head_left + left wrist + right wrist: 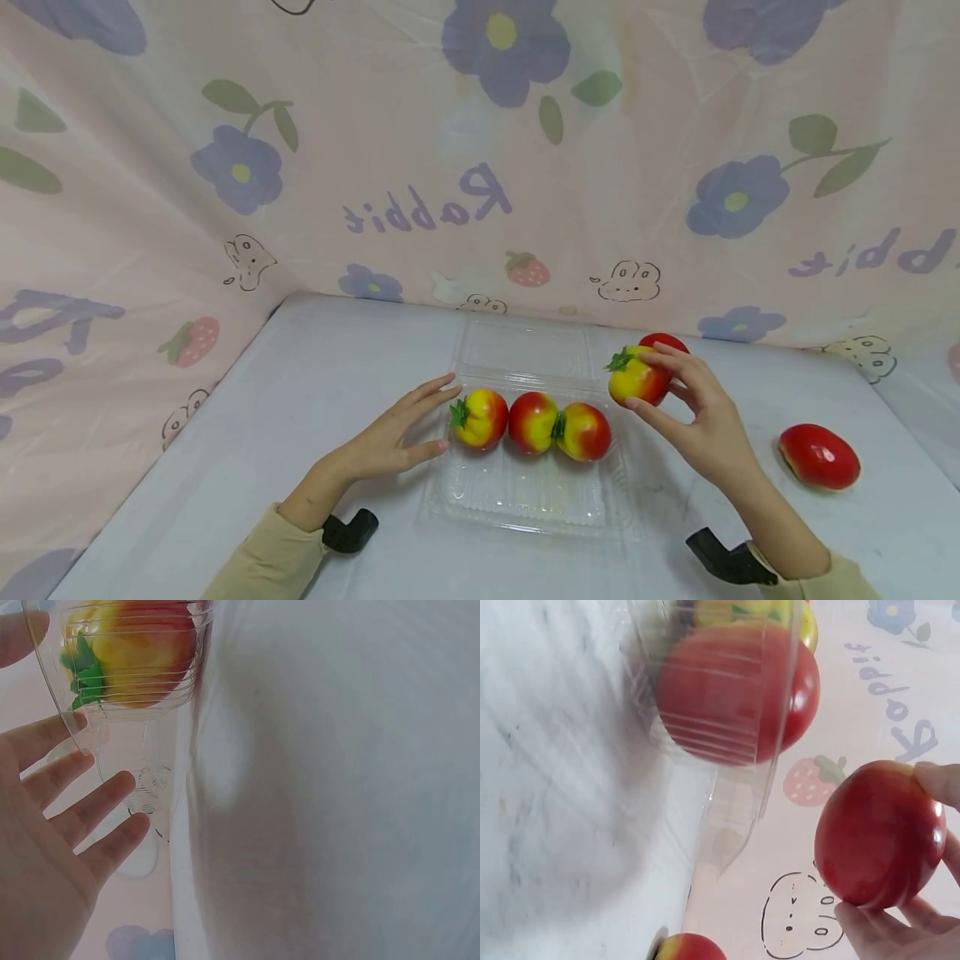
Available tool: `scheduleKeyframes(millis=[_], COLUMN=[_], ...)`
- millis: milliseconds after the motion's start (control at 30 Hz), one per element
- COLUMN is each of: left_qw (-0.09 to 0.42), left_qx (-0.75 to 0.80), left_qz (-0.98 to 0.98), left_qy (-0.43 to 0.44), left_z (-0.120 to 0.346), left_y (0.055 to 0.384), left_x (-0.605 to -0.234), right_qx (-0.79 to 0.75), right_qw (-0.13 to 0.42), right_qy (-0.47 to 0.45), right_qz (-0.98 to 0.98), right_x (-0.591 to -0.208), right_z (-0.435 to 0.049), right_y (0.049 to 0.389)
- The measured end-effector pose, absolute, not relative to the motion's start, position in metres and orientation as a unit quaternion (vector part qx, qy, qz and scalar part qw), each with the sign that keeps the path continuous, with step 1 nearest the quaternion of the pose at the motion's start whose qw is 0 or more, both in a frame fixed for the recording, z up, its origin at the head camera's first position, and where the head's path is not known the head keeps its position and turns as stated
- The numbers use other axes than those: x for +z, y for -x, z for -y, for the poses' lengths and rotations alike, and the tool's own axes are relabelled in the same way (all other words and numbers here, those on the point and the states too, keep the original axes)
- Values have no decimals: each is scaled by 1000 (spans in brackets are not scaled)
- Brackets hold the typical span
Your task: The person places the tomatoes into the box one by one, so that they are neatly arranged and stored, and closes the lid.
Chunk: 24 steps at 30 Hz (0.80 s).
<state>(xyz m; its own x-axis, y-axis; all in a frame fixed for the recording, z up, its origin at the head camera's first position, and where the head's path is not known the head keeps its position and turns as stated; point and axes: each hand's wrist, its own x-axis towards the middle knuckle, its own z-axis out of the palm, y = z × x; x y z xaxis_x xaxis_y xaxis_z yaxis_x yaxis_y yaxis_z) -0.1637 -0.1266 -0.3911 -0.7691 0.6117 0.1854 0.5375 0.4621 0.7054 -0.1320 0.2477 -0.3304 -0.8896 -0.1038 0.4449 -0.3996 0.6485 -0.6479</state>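
Note:
My right hand (705,421) holds a red-and-yellow tomato-like fruit (633,379) with a green leafy top, between thumb and fingers, above the right edge of a clear plastic container (525,508). In the right wrist view this fruit (881,840) shows its red end, apart from the container. Three similar fruits sit in a row in the container: left (480,419), middle (531,423) and right (587,433). My left hand (382,437) is spread at the container's left side. In the left wrist view its fingertips (75,720) are at the clear rim, fingers extended.
The container's clear lid (525,350) lies folded back behind it. Another red fruit (663,342) stands behind the held one, partly hidden. A further red fruit (819,457) lies on the white table (360,342) at the right. A printed curtain (420,108) hangs behind the table.

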Motion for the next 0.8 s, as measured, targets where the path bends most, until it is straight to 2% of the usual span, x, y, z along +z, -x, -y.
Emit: scheduleKeyframes(millis=[800], left_qw=[46], left_qx=[391], left_qz=[-855], left_qy=[-338], left_z=[127], left_y=[165], left_x=[-393], right_qx=[405], right_qw=[161], right_qy=[-148], right_qz=[888], right_x=[-337], right_z=[-224], right_y=[127])
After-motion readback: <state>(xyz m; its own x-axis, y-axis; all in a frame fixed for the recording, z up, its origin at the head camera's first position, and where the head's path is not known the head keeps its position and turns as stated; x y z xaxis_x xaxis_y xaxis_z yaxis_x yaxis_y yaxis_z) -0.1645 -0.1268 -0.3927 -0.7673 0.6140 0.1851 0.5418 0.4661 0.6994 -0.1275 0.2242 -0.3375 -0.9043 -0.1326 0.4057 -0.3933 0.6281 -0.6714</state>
